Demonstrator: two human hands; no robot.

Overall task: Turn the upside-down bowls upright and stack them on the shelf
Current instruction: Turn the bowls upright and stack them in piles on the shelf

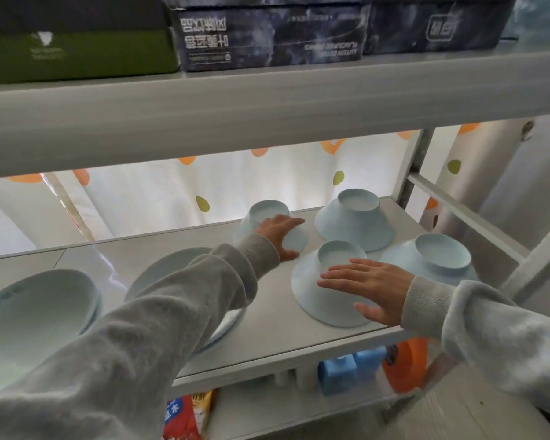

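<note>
You are reaching into the middle shelf (267, 325) with both hands. Your left hand (278, 235) is resting on the far-left bowl (269, 211), an upside-down pale blue one, with fingers spread over its side and thumb curling toward its rim; it is touching the bowl, but you cannot tell whether it is truly gripping. Your right hand (367, 285) is lying flat and open, fingers stretched, across the near bowl (321, 293), also upside down, at the shelf's front edge. Two more bowls are sitting upside down: the back bowl (356, 222) behind it and the right bowl (438, 257) just beside your right wrist. The four are standing close together on the shelf's right half. On the left half, two plates (38, 312) are lying face up, the nearer one partly hidden under your left sleeve (159, 315). Boxes (267, 33) are sitting on the shelf above, and bottles (372, 369) below.
</note>
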